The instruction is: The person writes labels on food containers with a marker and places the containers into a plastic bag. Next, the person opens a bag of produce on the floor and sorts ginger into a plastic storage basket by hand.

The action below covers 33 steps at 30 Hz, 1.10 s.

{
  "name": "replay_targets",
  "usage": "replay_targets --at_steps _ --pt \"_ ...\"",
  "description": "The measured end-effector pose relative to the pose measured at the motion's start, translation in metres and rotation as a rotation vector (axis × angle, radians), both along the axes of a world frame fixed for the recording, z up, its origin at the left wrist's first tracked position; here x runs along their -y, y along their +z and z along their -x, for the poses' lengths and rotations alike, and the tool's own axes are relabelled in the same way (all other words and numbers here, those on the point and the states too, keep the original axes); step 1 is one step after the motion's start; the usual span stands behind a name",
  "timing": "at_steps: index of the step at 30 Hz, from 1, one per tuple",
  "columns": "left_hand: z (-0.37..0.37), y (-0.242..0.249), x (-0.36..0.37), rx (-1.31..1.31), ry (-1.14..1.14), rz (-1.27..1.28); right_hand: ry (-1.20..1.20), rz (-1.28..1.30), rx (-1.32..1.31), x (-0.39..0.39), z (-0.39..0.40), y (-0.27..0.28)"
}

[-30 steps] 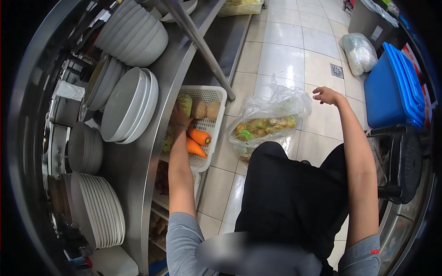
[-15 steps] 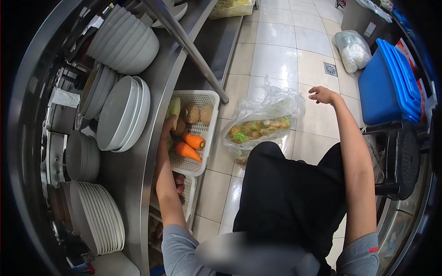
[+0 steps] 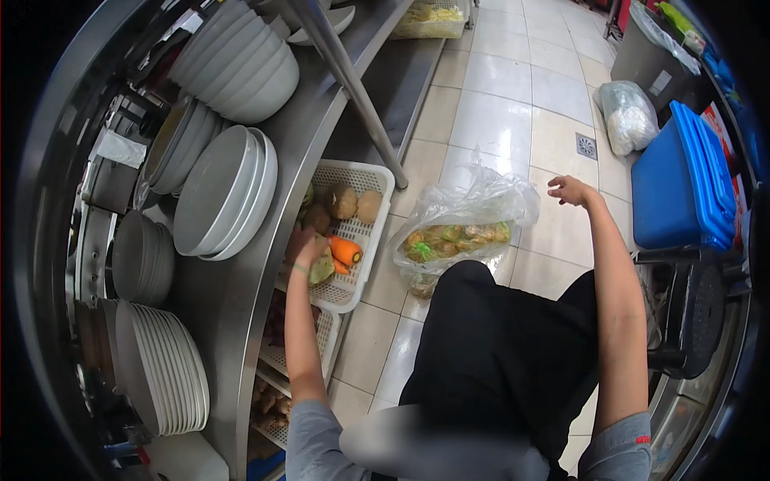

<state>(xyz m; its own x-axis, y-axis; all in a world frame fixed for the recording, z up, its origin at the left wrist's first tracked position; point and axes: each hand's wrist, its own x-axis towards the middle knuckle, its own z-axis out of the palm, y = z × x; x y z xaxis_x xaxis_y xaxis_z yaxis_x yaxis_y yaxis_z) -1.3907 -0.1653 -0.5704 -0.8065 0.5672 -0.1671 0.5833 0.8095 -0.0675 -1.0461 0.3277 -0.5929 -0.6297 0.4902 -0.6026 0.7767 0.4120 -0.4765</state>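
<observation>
My left hand (image 3: 303, 247) reaches under the steel shelf into a white plastic basket (image 3: 374, 232). Its fingers are closed on a pale green vegetable (image 3: 322, 268), whose exact kind I cannot make out. Right beside it lie orange carrots (image 3: 345, 250), and several round brown vegetables (image 3: 342, 202) that look like potatoes sit farther back in the basket. My right hand (image 3: 569, 191) hangs over the floor with fingers apart and nothing in it. Nearest to it is a clear plastic bag (image 3: 497, 200) holding yellow-green produce (image 3: 457, 242).
Stacks of bowls (image 3: 241, 68) and plates (image 3: 172, 373) stand on the steel shelf (image 3: 212, 313) at left. A metal post (image 3: 361, 104) rises by the basket. At right are a blue bin (image 3: 674, 180), a black stool (image 3: 694, 321) and a tied bag (image 3: 630, 120).
My left hand has moved toward me within the basket, bringing the pale green vegetable from the back to beside the carrots, partly covering them. My right hand stays raised; the view has shifted slightly.
</observation>
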Motion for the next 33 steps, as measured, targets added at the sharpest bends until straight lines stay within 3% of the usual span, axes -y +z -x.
replay_targets --at_steps 2,5,7,10,12,17,20,24,28,33 --pt "0.03 -0.016 -0.029 0.0 0.015 -0.142 0.022 0.011 -0.053 -0.008 0.001 -0.015" --pt "0.086 -0.078 -0.055 0.116 0.16 -0.018 -0.049 0.075 -0.135 -0.002 0.002 -0.012" --pt "0.055 -0.041 -0.062 0.056 -0.158 -0.113 0.035 -0.037 -0.149 -0.016 -0.001 -0.043" --pt "0.05 -0.052 -0.055 0.129 0.041 -0.265 0.059 -0.078 -0.106 -0.014 -0.006 -0.043" --pt "0.096 -0.134 -0.038 -0.154 0.201 -0.123 0.048 -0.079 -0.089 -0.011 -0.006 -0.036" --pt "0.109 -0.144 -0.035 -0.308 0.108 -0.218 0.04 -0.092 -0.027 0.007 -0.011 -0.008" --pt "0.131 -0.178 -0.029 -0.467 0.098 -0.339 0.06 -0.094 -0.045 0.009 -0.008 -0.005" --pt "0.071 -0.099 -0.039 -0.103 0.259 -0.528 0.103 -0.196 -0.119 0.004 -0.013 -0.006" --pt "0.016 -0.061 -0.013 0.0 0.216 -0.538 0.13 -0.137 -0.071 0.029 0.004 0.027" --pt "0.0 -0.018 -0.004 0.229 0.111 -0.68 0.085 -0.181 -0.095 0.029 -0.02 0.036"
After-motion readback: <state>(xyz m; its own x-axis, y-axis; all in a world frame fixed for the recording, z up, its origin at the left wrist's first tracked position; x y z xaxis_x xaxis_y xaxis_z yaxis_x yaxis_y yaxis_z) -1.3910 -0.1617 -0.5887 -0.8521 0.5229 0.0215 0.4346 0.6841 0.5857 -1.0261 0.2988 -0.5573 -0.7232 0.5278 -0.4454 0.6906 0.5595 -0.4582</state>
